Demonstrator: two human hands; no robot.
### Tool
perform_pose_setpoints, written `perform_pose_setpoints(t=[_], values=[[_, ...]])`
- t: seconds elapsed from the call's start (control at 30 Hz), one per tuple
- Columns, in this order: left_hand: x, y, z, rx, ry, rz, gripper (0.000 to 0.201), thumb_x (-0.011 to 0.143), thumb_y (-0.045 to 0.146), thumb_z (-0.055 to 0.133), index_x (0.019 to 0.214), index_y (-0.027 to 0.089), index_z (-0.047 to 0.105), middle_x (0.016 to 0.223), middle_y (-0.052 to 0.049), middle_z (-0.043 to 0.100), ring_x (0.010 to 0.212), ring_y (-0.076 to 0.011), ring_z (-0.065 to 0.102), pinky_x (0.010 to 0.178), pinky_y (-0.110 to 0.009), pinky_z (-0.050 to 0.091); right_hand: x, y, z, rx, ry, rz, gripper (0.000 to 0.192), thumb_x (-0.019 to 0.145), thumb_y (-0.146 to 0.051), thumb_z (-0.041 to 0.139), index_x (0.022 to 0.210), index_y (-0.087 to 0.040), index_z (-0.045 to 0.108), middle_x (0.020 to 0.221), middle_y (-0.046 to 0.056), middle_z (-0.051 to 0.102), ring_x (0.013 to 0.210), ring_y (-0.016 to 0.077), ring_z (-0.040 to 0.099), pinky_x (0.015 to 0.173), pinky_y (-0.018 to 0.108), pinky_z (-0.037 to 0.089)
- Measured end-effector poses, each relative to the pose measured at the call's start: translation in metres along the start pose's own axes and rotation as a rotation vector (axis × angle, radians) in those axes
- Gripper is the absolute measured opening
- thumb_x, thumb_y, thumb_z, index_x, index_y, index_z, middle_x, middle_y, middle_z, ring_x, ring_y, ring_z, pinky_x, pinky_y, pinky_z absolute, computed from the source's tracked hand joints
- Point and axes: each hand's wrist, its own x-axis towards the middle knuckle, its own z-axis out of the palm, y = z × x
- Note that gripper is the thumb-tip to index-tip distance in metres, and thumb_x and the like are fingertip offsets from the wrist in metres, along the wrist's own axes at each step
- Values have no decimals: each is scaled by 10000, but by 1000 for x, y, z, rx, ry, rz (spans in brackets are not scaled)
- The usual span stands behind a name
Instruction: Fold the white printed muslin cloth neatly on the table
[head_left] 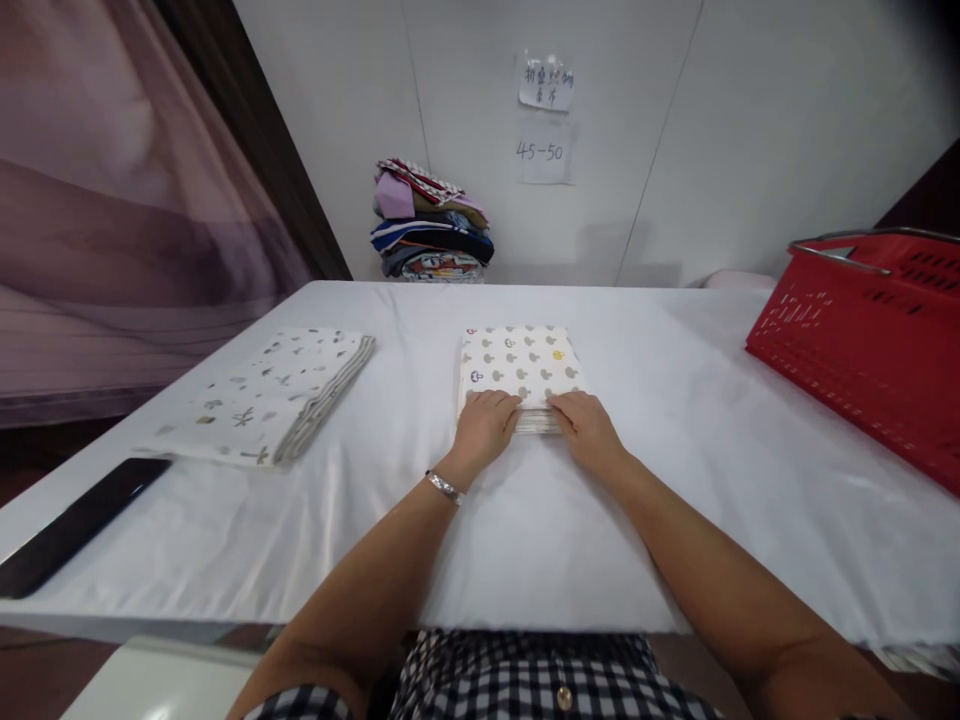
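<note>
Head view – both hands at the near edge of a folded mushroom-print cloth, mid-bench.
Cloth lies flat just fwd of the fingers, bulk beyond them, near edge showing stacked layers; looks approx. square, so no clear long axis. L hand is on the near L corner, R hand on the near R corner – neither clearly nearer, thumbs facing inward w/ a gap btwn. Fingers of each hand close together, not spread, touching the cloth; can't tell if the thumbs pinch under it. On the white-covered bench: 2nd folded cloth, patterned, well apart to the L, w/ a flat black device, prob. a phone, near it; red plastic basket far R.
</note>
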Motion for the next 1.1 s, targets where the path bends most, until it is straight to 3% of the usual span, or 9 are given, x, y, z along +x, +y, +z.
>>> perform_pose_setpoints(t=[0.2,0.3,0.43,0.6,0.8,1.1], values=[[1,3,7,2,37,57,264,855,62,400,939,199,609,1094,-67,608,1016,-197,534,827,-360,415,0,3,3,5,42,3,255,894,-162,373,994,-209,603,916,71,655,839,226,564,766,375,412],[1,5,10,3,21,71,276,860,80,411,959,216,630,1168,-68,582,1087,-206,509,876,-380,410,1,2,3,-3,34,-3,254,882,-133,367,939,-208,603,882,65,651,818,218,563,755,362,408],[3,5,11,-10,2,51,206,902,229,449,953,221,648,1132,-65,596,1060,-205,520,884,-380,406,1,-1,2,4,23,-32,253,866,-93,367,903,-202,593,879,60,644,817,206,556,753,343,399],[5,5,10,2,-25,49,180,890,283,494,904,212,659,1082,-69,613,1033,-214,527,857,-377,407,2,-3,1,12,2,-50,247,858,-82,379,899,-203,591,899,58,646,820,206,550,742,342,395],[6,9,11,24,-43,51,146,869,252,521,917,212,652,1106,-74,603,1049,-221,514,859,-390,404,2,-2,3,4,2,-67,241,855,-102,405,945,-207,603,964,63,648,882,213,554,769,359,403],[8,10,16,68,8,114,200,878,88,397,881,155,586,1151,-93,563,1092,-215,485,894,-374,389,1,-3,2,5,-23,-80,259,841,-108,418,995,-206,602,1027,73,640,918,225,553,793,379,410]])
